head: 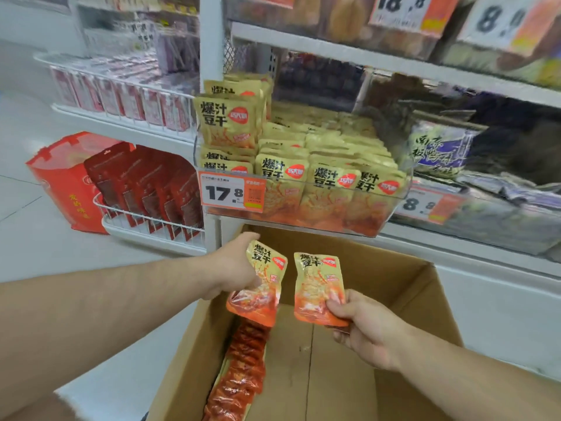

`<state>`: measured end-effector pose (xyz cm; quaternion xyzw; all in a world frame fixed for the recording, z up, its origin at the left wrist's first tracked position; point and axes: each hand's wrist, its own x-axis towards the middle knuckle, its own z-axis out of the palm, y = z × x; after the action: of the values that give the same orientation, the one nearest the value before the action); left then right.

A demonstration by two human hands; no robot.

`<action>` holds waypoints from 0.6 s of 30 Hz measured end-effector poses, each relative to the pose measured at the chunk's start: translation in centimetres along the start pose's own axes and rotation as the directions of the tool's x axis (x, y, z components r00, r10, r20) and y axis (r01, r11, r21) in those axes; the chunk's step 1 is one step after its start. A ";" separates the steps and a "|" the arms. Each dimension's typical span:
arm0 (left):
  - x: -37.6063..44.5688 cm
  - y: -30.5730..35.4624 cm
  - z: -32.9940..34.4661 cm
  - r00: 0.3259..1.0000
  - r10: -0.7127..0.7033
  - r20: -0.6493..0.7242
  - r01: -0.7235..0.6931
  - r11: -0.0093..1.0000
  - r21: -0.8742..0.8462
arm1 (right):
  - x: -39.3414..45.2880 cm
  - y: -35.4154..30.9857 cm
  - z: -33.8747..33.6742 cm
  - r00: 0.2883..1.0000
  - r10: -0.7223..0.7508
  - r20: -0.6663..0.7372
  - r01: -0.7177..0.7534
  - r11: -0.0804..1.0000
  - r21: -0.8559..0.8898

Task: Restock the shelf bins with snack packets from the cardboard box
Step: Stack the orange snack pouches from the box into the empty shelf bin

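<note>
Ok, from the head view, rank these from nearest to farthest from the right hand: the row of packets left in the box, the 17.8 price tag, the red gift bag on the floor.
From the right hand:
1. Row of packets in the cardboard box, just left and below it.
2. 17.8 price tag, up and left on the clear bin's front.
3. Red gift bag, far left on the floor.

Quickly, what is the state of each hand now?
Left hand: holds one yellow-and-orange plastic snack packet.
Right hand: pinches a second yellow-and-orange snack packet by its lower edge.
</note>
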<state>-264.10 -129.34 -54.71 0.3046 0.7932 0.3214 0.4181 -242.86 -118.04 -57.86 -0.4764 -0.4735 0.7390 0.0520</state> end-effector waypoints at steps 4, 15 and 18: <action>-3.0 3.1 1.9 0.999 0.030 0.028 -0.023 0.972 -0.233 | -4.4 -1.9 2.1 0.994 -0.108 -0.017 0.107 0.991 -0.078; -5.2 6.0 3.4 0.971 0.222 -0.090 -0.232 0.786 -0.573 | -7.4 -5.3 3.7 0.847 -0.507 -0.163 0.356 0.767 -0.534; -5.4 6.2 2.8 0.951 0.299 -0.081 -0.295 0.794 -0.531 | -7.4 -6.7 2.8 0.857 -0.501 -0.121 0.402 0.797 -0.451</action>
<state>-257.82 -128.92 -48.70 0.2972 0.6120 0.5907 0.4337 -243.42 -120.11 -47.74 -0.4325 -0.7085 0.5270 0.1824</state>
